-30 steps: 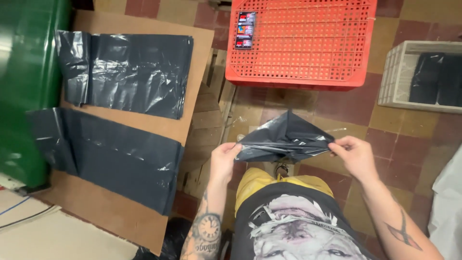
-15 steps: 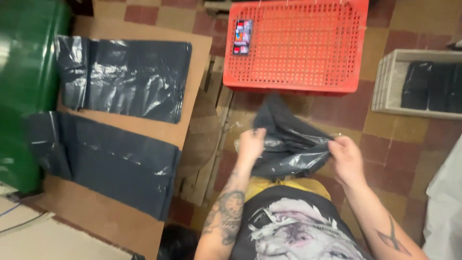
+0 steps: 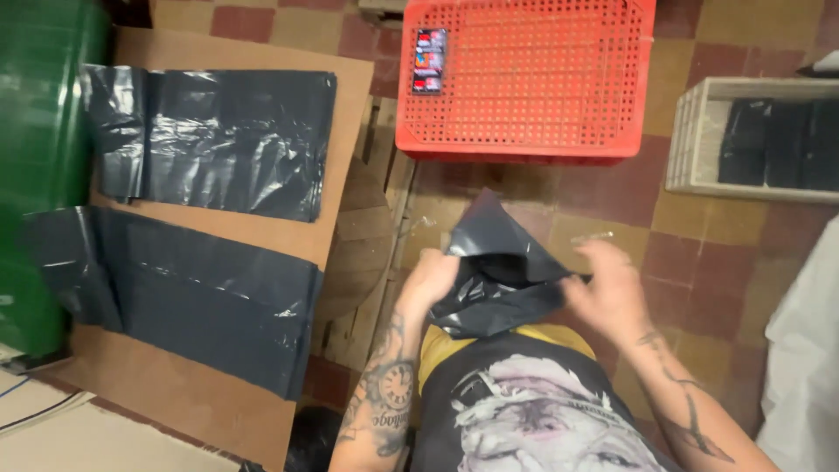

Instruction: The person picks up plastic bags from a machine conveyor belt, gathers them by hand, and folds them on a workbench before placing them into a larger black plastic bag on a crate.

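both hands work a crumpled black plastic bag held above the lap, near centre of the scene, one pointed corner sticking up. left hand grips the bag's left side, fingers clamped on the glossy film. right hand is motion-blurred at the bag's right edge, fingers curled; cannot tell if they pinch it. to the left, two flat black bags, far one and near one, lie wrinkled and shiny on a brown cardboard sheet beside a green bin. far centre, a red perforated plastic crate with a small dark card on it. far right, a pale slatted crate holds folded black bags. bare tiled floor lies between the crates and the hands.
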